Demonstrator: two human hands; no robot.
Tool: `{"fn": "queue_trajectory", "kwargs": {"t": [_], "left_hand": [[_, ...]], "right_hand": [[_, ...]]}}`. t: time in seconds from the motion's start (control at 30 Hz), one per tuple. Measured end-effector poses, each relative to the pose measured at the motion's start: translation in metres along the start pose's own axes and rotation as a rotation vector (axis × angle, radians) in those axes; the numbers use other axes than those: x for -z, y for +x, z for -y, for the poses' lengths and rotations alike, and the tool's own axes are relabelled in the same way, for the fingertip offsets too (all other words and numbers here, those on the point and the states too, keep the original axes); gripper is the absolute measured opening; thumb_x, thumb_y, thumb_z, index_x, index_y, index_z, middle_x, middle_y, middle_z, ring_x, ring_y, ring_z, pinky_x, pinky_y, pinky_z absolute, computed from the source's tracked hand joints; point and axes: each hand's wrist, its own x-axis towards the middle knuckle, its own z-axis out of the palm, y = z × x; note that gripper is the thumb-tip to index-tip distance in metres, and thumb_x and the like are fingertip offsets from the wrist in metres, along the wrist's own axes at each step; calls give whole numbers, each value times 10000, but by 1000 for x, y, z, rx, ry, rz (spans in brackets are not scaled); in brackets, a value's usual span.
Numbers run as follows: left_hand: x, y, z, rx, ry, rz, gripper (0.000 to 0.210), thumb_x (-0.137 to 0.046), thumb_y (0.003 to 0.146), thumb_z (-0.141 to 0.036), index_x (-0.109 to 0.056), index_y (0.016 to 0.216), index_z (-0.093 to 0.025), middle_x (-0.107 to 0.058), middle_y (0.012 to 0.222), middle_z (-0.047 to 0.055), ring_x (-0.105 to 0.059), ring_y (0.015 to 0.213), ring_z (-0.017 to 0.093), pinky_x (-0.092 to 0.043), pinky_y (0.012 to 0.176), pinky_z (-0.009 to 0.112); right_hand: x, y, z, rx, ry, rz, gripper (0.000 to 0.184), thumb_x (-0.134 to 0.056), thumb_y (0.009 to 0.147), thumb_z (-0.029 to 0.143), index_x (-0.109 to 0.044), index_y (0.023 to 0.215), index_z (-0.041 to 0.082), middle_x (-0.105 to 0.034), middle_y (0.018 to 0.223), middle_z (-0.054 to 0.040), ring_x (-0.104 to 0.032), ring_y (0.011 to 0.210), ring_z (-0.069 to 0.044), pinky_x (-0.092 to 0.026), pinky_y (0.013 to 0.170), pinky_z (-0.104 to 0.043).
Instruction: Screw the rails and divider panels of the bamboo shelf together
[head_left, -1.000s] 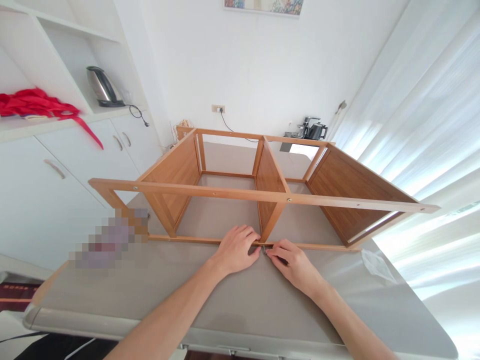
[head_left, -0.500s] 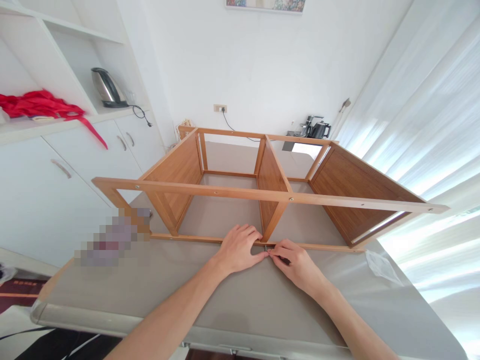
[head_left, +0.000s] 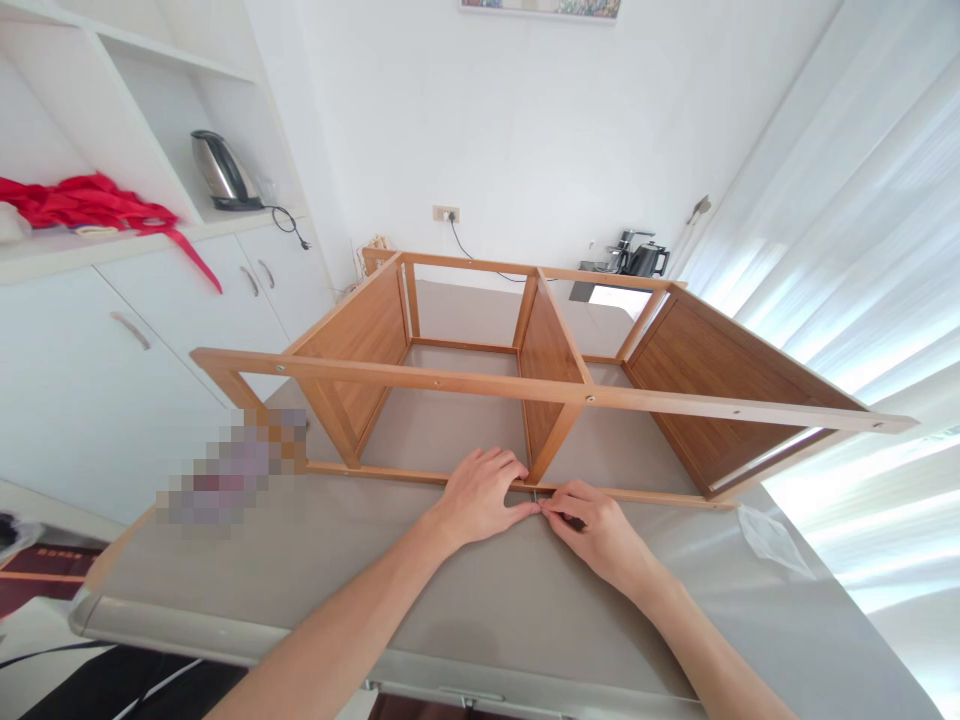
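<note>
A wooden shelf frame (head_left: 390, 372) lies on its side on the grey tabletop (head_left: 480, 600), with panels standing across it. My left hand (head_left: 480, 498) grips the near lower rail, fingers over it and thumb reaching right toward the middle upright. Just right of that, my right hand (head_left: 596, 525) is closed in a pinch, its fingertips almost meeting the left thumb. Between them a thin metal screw (head_left: 535, 495) points into the rail below the middle upright. The pinched end is hidden by the fingertips.
A clear plastic bag (head_left: 772, 540) lies at the table's right. On the left shelf stand a kettle (head_left: 221, 172) and red cloth (head_left: 90, 205). A coffee maker and dark kettle (head_left: 646, 260) sit beyond the frame. A blurred-out item (head_left: 232, 475) is at left.
The view has shifted slightly, so everything sits a little further right. Both hands keep nearly the same place and grip at the rail.
</note>
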Motion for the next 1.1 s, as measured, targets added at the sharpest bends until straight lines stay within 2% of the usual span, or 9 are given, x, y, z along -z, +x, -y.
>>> {"fn": "queue_trajectory", "kwargs": {"t": [0.23,0.47,0.6,0.83,1.1], "left_hand": [[0,0,0,7,-1,-1,333,-722,836,-505,-630,961,-211,-694,990,15,-621,972,232,-438,809,375],[-1,0,0,7,-8,-4,330,-711,844,-513,-630,964,-216,-696,1002,26,-624,979,235,-443,799,373],[-1,0,0,5,-4,-3,333,-708,840,-521,-627,952,-218,-695,993,23,-624,974,234,-446,793,375],[-1,0,-1,-5,32,-9,323,-714,841,-506,-624,949,-215,-689,988,15,-621,966,224,-453,782,370],[-1,0,-2,-14,48,-6,314,-668,880,-516,-616,937,-211,-685,984,22,-622,954,226,-455,779,376]], "right_hand": [[0,0,2,-8,-9,-7,198,-547,951,191,-736,936,247,-674,915,-47,-660,806,-159,-542,703,-260],[2,-1,5,-3,-39,-11,195,-515,972,205,-695,1032,252,-664,938,-41,-655,809,-158,-547,736,-277],[1,-2,6,-35,-67,-43,118,-539,960,213,-653,978,239,-630,888,-23,-612,700,-138,-536,671,-267],[1,1,8,-7,-65,-37,129,-516,961,160,-622,944,232,-608,905,-24,-605,753,-142,-513,696,-268],[4,1,5,56,-261,-24,118,-526,978,201,-615,904,224,-649,869,-39,-577,821,-199,-466,746,-346]]}}
